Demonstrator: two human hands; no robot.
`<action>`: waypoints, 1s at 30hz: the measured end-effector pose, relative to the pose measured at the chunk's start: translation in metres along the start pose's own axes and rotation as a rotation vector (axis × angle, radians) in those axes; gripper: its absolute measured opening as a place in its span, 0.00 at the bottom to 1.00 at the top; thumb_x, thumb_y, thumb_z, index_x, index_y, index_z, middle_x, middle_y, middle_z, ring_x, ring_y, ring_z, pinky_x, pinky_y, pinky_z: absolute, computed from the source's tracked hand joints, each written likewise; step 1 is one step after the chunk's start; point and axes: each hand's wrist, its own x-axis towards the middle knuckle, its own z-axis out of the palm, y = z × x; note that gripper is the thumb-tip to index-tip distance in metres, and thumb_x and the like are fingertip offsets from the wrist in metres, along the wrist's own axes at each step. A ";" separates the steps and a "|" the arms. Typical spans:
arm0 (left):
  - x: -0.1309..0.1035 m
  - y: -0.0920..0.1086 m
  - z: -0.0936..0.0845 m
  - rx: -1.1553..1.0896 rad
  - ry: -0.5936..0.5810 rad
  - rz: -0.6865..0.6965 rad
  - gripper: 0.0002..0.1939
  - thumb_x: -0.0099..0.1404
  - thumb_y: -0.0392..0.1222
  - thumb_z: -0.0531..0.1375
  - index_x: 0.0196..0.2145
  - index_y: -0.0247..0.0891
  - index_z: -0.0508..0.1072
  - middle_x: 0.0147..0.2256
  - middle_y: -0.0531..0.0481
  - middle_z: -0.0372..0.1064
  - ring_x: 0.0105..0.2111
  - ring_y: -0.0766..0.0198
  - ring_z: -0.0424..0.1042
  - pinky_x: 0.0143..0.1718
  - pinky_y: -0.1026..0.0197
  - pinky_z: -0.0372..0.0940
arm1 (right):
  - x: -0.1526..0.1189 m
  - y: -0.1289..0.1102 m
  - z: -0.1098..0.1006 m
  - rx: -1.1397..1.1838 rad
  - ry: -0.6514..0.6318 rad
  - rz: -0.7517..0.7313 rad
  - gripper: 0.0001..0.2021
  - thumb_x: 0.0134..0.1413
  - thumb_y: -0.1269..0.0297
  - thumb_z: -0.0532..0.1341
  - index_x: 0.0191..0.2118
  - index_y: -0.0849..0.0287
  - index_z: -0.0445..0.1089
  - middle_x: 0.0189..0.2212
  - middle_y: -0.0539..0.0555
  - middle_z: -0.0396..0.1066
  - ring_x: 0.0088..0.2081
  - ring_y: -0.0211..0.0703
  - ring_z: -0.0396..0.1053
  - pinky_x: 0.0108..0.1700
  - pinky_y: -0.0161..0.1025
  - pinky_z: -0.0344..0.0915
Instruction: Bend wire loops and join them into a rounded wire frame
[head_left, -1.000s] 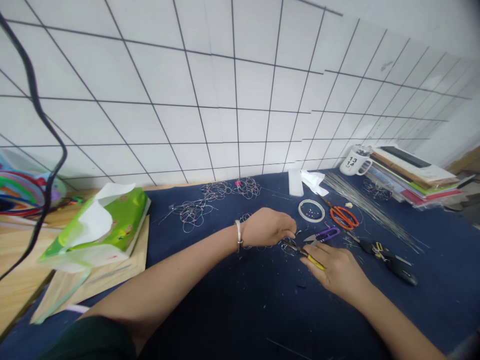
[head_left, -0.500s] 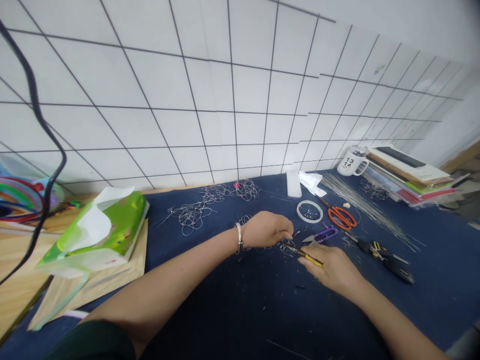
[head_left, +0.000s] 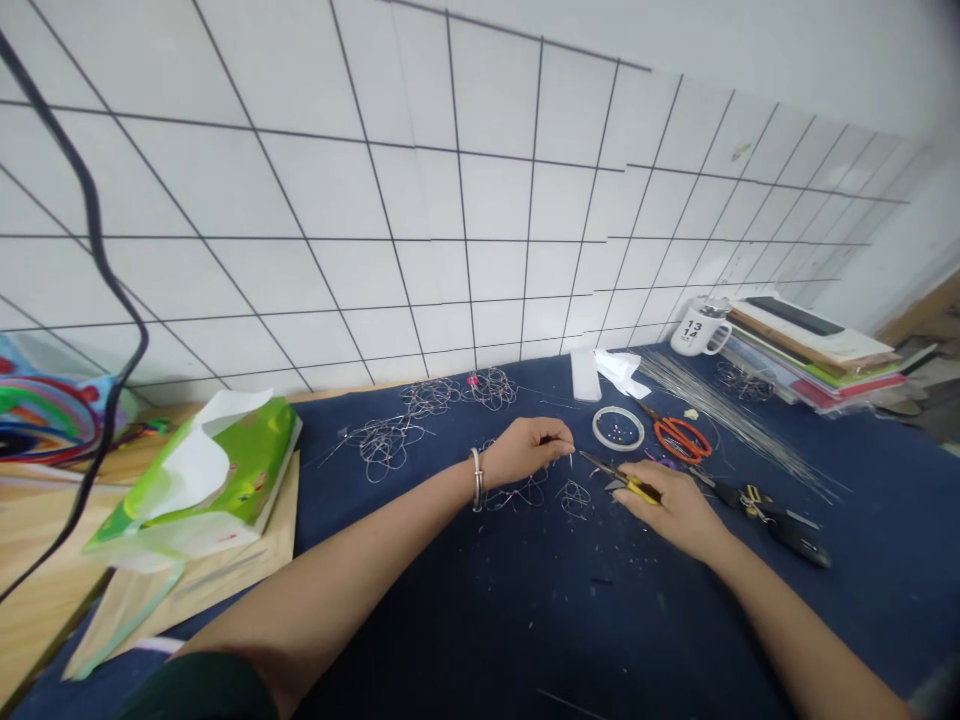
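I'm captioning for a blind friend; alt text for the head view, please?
Right hand holding yellow-handled pliers near the left hand, which pinches what looks like thin wire over dark blue cloth. Wire tangles and orange-handled scissors lie nearby.

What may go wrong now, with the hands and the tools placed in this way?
The pliers in the right hand point toward the left hand, so a slip might poke it. Only a short end of the thin wire shows below the left hand; if held loosely, it could drop. The purple snips lie partly hidden by the right hand, which might brush them.
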 end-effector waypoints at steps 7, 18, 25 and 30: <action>0.000 0.005 0.002 0.045 0.037 0.083 0.09 0.61 0.40 0.53 0.31 0.36 0.71 0.28 0.52 0.66 0.28 0.71 0.64 0.32 0.68 0.60 | 0.001 -0.004 0.000 0.051 -0.047 -0.017 0.16 0.52 0.51 0.53 0.41 0.54 0.66 0.31 0.51 0.68 0.32 0.39 0.66 0.34 0.36 0.61; 0.000 0.000 0.010 -0.209 0.020 -0.109 0.09 0.60 0.42 0.55 0.34 0.35 0.71 0.25 0.52 0.66 0.23 0.71 0.65 0.26 0.67 0.61 | 0.001 -0.008 0.001 0.015 -0.030 -0.019 0.15 0.53 0.52 0.52 0.38 0.55 0.68 0.33 0.52 0.70 0.33 0.40 0.67 0.35 0.36 0.61; 0.002 -0.007 0.015 -0.515 -0.017 -0.263 0.12 0.57 0.43 0.58 0.36 0.32 0.68 0.29 0.48 0.69 0.25 0.70 0.69 0.23 0.69 0.60 | 0.000 -0.003 -0.001 -0.009 0.044 0.036 0.15 0.53 0.52 0.52 0.38 0.55 0.68 0.34 0.52 0.71 0.34 0.41 0.68 0.36 0.36 0.61; 0.001 -0.007 0.021 -0.568 0.023 -0.288 0.10 0.56 0.42 0.59 0.32 0.32 0.68 0.27 0.49 0.69 0.24 0.71 0.69 0.22 0.70 0.59 | -0.001 -0.003 0.001 -0.006 0.048 0.034 0.14 0.53 0.52 0.52 0.37 0.54 0.68 0.31 0.51 0.71 0.32 0.40 0.67 0.34 0.36 0.61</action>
